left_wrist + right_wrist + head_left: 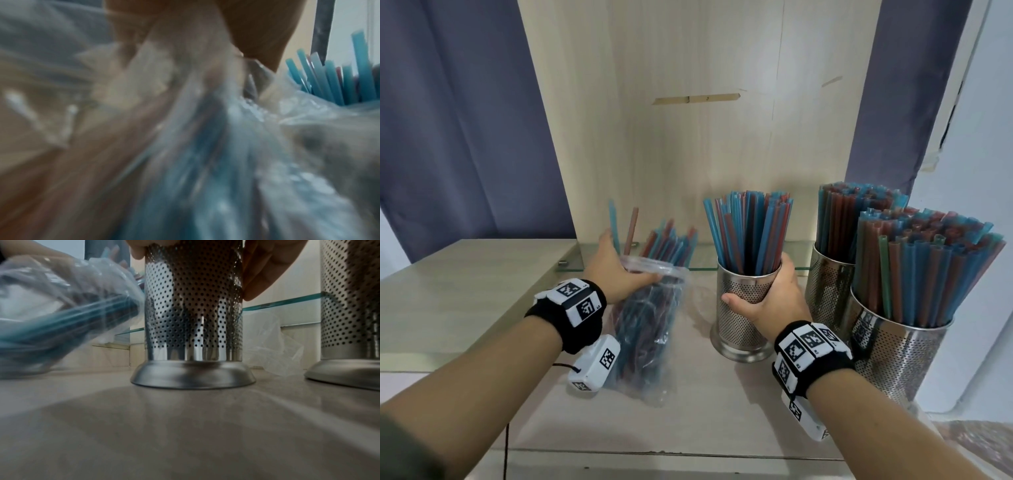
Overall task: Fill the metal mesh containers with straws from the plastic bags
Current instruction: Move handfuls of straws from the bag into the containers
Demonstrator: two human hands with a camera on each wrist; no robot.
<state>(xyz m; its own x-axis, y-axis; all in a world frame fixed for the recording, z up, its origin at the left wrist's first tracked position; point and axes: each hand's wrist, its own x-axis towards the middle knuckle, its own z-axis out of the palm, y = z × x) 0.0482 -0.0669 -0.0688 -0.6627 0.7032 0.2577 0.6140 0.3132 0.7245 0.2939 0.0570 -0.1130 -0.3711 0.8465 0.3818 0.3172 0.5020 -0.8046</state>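
Note:
A clear plastic bag (650,329) of blue and red straws leans upright at the middle left. My left hand (619,270) grips its open mouth, where straws (671,246) stick out. In the left wrist view the bag (205,162) is a blur, with blue straw tips (329,81) at the right. My right hand (770,298) wraps round a perforated metal container (739,322) that is partly filled with straws (750,233). In the right wrist view that container (193,321) stands on the counter with fingers (265,269) round its upper part, and the bag (61,313) lies to its left.
Two more metal containers (900,359) (828,287) packed full of straws stand at the right. An empty crumpled plastic bag (273,344) lies behind the held container. A glass shelf edge (640,267) and a wooden back panel (705,102) close the rear.

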